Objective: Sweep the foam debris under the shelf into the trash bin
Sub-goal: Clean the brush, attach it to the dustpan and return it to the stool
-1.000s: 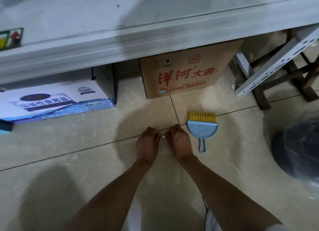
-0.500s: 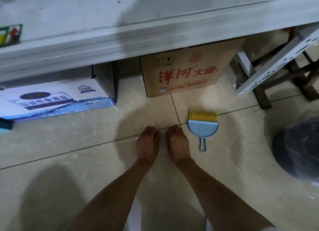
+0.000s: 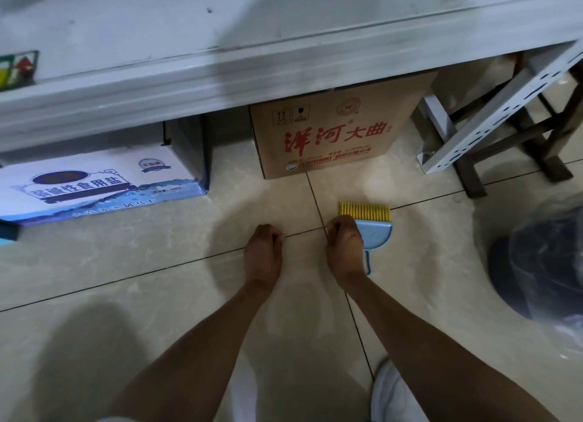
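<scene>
A small blue hand brush (image 3: 377,232) with yellow bristles (image 3: 364,211) lies on the tiled floor, bristles toward the shelf (image 3: 220,83). My right hand (image 3: 344,248) covers the brush's left part with its fingers curled over the edge. My left hand (image 3: 263,252) rests on the floor a short way left of it, fingers curled, with nothing visible in it. The dark trash bin (image 3: 517,279), lined with a clear plastic bag, stands at the right edge. I cannot make out foam debris for certain; a pale speck (image 3: 456,199) lies near the stool leg.
Under the shelf stand a brown carton (image 3: 331,137) with red lettering and a white-and-blue box (image 3: 94,185), with a gap between them. A perforated grey shelf post (image 3: 492,118) and dark wooden stool legs (image 3: 552,143) are at the right. My white shoe (image 3: 388,396) shows below.
My right hand has moved right, away from the left hand, onto the left side of the brush. The brush and the left hand have stayed in place.
</scene>
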`<state>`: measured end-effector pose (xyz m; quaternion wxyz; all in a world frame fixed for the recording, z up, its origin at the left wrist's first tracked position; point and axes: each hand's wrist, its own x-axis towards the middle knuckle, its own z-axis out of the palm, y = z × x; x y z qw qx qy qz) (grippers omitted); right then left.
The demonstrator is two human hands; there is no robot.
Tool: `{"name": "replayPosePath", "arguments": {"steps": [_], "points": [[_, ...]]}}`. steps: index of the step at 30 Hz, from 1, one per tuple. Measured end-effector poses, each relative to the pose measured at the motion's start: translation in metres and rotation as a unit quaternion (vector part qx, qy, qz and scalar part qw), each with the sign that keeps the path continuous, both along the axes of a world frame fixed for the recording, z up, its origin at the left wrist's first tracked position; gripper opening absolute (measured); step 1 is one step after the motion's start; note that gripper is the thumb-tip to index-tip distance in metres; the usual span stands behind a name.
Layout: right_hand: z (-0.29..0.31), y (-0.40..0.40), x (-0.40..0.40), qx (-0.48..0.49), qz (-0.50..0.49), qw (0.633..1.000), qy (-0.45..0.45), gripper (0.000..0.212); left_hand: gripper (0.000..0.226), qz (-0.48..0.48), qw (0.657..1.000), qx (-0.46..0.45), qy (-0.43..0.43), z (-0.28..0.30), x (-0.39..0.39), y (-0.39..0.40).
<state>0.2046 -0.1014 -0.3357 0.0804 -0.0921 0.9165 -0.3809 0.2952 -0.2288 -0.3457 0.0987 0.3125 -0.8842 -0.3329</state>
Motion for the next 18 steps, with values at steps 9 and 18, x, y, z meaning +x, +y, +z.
{"name": "replayPosePath", "arguments": {"steps": [9, 18], "points": [[0.051, 0.012, -0.010, -0.065, -0.045, 0.997, -0.005, 0.012, 0.002, -0.098, 0.994, -0.026, 0.048, 0.063, -0.033, 0.027], [0.141, 0.099, -0.047, -0.089, -0.130, 0.986, 0.052, 0.014, 0.009, -0.220, 0.966, -0.016, 0.132, 0.160, -0.107, 0.120]]}}
